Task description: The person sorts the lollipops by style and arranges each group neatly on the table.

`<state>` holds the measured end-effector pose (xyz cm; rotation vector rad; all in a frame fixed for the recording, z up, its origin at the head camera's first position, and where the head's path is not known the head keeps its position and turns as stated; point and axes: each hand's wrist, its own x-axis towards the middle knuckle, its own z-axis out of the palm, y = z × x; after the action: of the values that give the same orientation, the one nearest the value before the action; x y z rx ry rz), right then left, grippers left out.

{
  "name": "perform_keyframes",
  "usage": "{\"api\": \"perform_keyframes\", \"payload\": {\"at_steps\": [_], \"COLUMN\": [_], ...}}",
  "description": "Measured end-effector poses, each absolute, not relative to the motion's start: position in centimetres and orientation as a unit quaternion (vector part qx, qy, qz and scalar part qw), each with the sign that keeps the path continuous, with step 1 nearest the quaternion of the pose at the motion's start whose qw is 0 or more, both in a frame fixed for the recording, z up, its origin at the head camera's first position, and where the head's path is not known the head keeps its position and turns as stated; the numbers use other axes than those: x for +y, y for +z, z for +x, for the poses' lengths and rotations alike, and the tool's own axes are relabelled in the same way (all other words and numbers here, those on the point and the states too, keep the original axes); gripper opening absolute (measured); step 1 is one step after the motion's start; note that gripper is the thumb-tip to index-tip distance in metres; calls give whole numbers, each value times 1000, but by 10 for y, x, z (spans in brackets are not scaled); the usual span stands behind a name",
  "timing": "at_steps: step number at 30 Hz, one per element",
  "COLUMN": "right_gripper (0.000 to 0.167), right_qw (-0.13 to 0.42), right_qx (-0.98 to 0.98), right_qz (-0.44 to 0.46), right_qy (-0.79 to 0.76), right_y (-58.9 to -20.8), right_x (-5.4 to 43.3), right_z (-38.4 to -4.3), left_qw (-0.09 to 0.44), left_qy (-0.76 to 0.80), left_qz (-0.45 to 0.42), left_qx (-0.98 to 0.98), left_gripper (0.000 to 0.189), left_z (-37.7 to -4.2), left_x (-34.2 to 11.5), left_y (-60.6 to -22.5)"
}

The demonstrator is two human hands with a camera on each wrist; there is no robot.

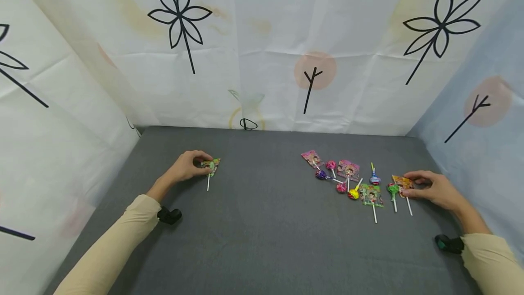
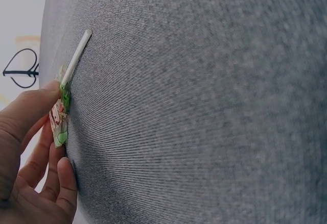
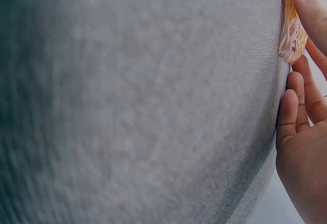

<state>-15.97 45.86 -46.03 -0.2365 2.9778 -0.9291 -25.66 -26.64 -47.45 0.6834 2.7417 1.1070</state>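
Observation:
My left hand (image 1: 184, 167) pinches a flat lollipop in a green wrapper (image 1: 215, 163) between thumb and fingers, at the far left of the grey table. Its white stick points toward me, and in the left wrist view the thumb presses the wrapper (image 2: 60, 119) near the stick. On the right side, my right hand (image 1: 444, 190) holds a flat lollipop in an orange wrapper (image 1: 401, 181) by its edge. The right wrist view shows this orange wrapper (image 3: 294, 35) under the thumb. Just left of it lies a round green lollipop (image 1: 393, 189), beside a flat green-wrapped one (image 1: 371, 195).
Further left lie a blue lollipop (image 1: 374, 180), a yellow one (image 1: 354, 193), a purple one (image 1: 321, 175) and several pink ones, including a flat pink packet (image 1: 312, 158). Printed cloth (image 1: 270, 22) hangs behind and beside the grey table (image 1: 262, 240).

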Motion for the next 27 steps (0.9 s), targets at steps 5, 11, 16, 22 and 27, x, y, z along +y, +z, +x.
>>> {"api": "perform_keyframes", "payload": {"at_steps": [5, 11, 16, 22, 27], "right_gripper": [54, 51, 50, 50, 36], "right_qw": [2, 3, 10, 25, 18], "right_qx": [946, 938, 935, 926, 913], "right_qz": [-64, -60, -51, -43, -53], "right_qy": [-318, -341, -351, -375, -404], "right_y": [-463, -465, -463, -457, -455], "right_x": [457, 459, 461, 461, 465], "right_z": [-162, -160, -157, -158, -158], "left_qw": [51, 46, 47, 44, 42], "left_qy": [361, 364, 368, 367, 365], "left_qz": [224, 230, 229, 229, 236], "left_qx": [904, 901, 900, 900, 900], "left_gripper": [32, 33, 33, 33, 33], "left_z": [-254, -252, -251, -250, -250], "left_x": [-268, -266, -264, -264, -264], "left_y": [-476, -475, -473, -472, -473]}}
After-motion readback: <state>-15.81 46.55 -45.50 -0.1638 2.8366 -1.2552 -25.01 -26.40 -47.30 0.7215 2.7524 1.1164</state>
